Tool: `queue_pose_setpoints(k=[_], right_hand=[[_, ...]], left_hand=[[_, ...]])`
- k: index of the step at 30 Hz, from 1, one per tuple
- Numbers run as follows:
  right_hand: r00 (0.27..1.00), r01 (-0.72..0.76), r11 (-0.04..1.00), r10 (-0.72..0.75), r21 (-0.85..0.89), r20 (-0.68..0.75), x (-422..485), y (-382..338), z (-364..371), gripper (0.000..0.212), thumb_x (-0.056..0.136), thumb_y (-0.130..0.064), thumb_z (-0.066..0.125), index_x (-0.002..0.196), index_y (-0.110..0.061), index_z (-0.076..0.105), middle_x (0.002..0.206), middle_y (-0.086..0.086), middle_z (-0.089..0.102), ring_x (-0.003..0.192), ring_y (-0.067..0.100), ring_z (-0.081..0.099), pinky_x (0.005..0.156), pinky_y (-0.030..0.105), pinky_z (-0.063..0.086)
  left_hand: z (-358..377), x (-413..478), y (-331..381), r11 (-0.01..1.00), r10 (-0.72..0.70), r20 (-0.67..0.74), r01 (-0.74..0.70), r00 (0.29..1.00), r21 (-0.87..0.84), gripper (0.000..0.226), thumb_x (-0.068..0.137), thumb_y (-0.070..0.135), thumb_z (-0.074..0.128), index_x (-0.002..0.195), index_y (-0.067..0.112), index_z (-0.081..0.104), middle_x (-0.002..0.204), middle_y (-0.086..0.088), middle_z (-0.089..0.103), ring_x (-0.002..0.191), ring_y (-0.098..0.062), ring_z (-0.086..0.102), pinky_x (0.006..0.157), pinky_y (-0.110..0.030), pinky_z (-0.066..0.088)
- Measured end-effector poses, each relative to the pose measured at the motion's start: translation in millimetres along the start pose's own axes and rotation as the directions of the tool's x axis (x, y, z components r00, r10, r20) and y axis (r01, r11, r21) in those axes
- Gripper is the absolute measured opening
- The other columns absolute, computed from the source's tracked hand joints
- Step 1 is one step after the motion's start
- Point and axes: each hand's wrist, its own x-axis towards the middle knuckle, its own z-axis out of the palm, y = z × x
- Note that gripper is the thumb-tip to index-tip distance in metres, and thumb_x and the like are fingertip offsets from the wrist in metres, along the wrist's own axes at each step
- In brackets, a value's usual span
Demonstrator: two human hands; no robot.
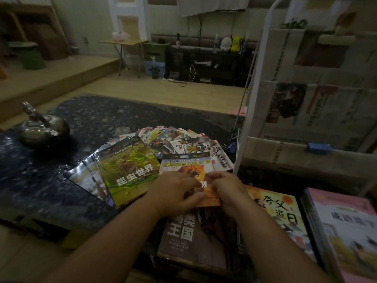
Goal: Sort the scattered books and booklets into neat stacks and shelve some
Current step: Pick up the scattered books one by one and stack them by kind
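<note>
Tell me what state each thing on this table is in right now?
lion book, closed, held by both hands.
left hand, grips the lion book.
right hand, pinches its right edge.
green insect book, closed, topping a fanned pile.
small booklets, fanned out, overlapping.
kettle, upright.
brown book, closed, partly under the lion book.

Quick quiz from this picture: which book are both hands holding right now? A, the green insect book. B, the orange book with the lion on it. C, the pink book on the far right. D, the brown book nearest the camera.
B: the left hand and right hand both curl their fingers onto the orange lion book, while the green insect book lies untouched to its left.
</note>
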Motion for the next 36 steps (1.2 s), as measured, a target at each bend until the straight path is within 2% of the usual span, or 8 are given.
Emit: queue_pose_setpoints(k=[3, 6, 9, 12, 16, 20, 24, 36], right_hand=[[0.999, 0.031, 0.986, -0.036, -0.161, -0.034, -1.2, 0.0, -0.2, 0.027, 0.088, 0.005, 0.052, 0.086, -0.017, 0.067, 0.091, 0.006, 0.062, 0.093, 0.028, 0.064, 0.085, 0.047, 0.056], [1.0, 0.009, 0.967, -0.016, -0.253, -0.026, -1.1, -2.4, -2.0, 0.022, 0.085, 0.001, 0.058, 0.097, -0.014, 0.068, 0.096, 0.007, 0.061, 0.094, 0.026, 0.064, 0.089, 0.048, 0.056], [1.0, 0.004, 0.898, 0.007, -0.439, 0.023, -2.4, -4.7, -7.7, 0.027, 0.082, 0.001, 0.058, 0.108, -0.003, 0.064, 0.104, 0.02, 0.061, 0.099, 0.033, 0.064, 0.09, 0.052, 0.054], [0.995, 0.031, 0.767, 0.034, -0.641, 0.089, -4.0, -0.8, -8.1, 0.027, 0.085, -0.007, 0.062, 0.111, -0.014, 0.059, 0.103, 0.007, 0.056, 0.093, 0.021, 0.059, 0.086, 0.04, 0.056], [0.994, 0.097, 0.56, -0.095, -0.823, 0.053, 5.5, 11.7, 1.3, 0.072, 0.074, -0.033, 0.078, 0.137, -0.036, 0.043, 0.146, 0.004, 0.033, 0.132, 0.03, 0.037, 0.106, 0.048, 0.041], [0.962, 0.268, 0.514, -0.19, -0.815, 0.196, 3.3, 18.1, 9.0, 0.086, 0.067, -0.045, 0.083, 0.141, -0.034, 0.04, 0.149, -0.002, 0.035, 0.138, 0.025, 0.031, 0.112, 0.049, 0.031], [0.936, 0.351, 0.339, -0.143, -0.873, 0.321, 0.8, 24.0, 15.1, 0.108, 0.068, -0.052, 0.081, 0.154, -0.028, 0.02, 0.163, 0.001, 0.01, 0.15, 0.025, 0.008, 0.119, 0.047, 0.015], [0.947, 0.322, 0.296, -0.121, -0.9, 0.299, 10.3, 33.3, 13.7, 0.11, 0.063, -0.054, 0.084, 0.152, -0.023, 0.027, 0.161, 0.001, 0.017, 0.148, 0.025, 0.013, 0.117, 0.046, 0.018]], left_hand=[[-0.6, 0.7, -4.5, 0.935, -0.352, -0.04, 0.353, 0.935, 0.027, 0.052, 0.091, 0.058, 0.03, 0.099, 0.024, 0.069, 0.084, 0.003, 0.067, 0.073, -0.013, 0.056, 0.066, -0.029, 0.044], [-0.1, 1.6, -19.8, 0.683, -0.729, 0.012, 0.727, 0.684, 0.077, 0.028, 0.092, 0.039, 0.051, 0.107, 0.02, 0.065, 0.102, -0.004, 0.066, 0.086, -0.021, 0.059, 0.07, -0.031, 0.046], [7.5, -1.3, -32.1, 0.518, -0.83, 0.19, 0.851, 0.525, -0.09, 0.017, 0.086, 0.031, 0.065, 0.099, 0.02, 0.064, 0.103, -0.004, 0.067, 0.074, -0.014, 0.052, 0.062, -0.029, 0.04], [10.7, -0.3, -33.3, 0.487, -0.825, 0.209, 0.849, 0.524, -0.208, 0.031, 0.082, 0.025, 0.073, 0.112, 0.021, 0.063, 0.111, -0.002, 0.065, 0.079, -0.011, 0.05, 0.069, -0.027, 0.04], [5.2, 6.1, -27.0, 0.432, -0.814, 0.269, 0.846, 0.515, -0.311, 0.037, 0.079, 0.008, 0.074, 0.114, 0.016, 0.066, 0.087, 0.006, 0.061, 0.072, -0.007, 0.053, 0.072, -0.027, 0.046], [3.1, 5.3, -24.7, 0.468, -0.762, 0.354, 0.839, 0.543, -0.279, 0.03, 0.073, 0.008, 0.078, 0.098, 0.023, 0.069, 0.09, 0.007, 0.067, 0.075, -0.007, 0.059, 0.065, -0.026, 0.05], [1.3, 3.8, -22.9, 0.527, -0.733, 0.401, 0.831, 0.55, -0.177, 0.033, 0.07, 0.016, 0.083, 0.099, 0.022, 0.069, 0.08, 0.01, 0.062, 0.071, -0.005, 0.058, 0.06, -0.024, 0.047], [8.1, 3.4, -22.2, 0.531, -0.719, 0.433, 0.832, 0.544, -0.163, 0.035, 0.071, 0.017, 0.083, 0.102, 0.02, 0.067, 0.082, -0.002, 0.07, 0.068, -0.016, 0.069, 0.06, -0.031, 0.059]])
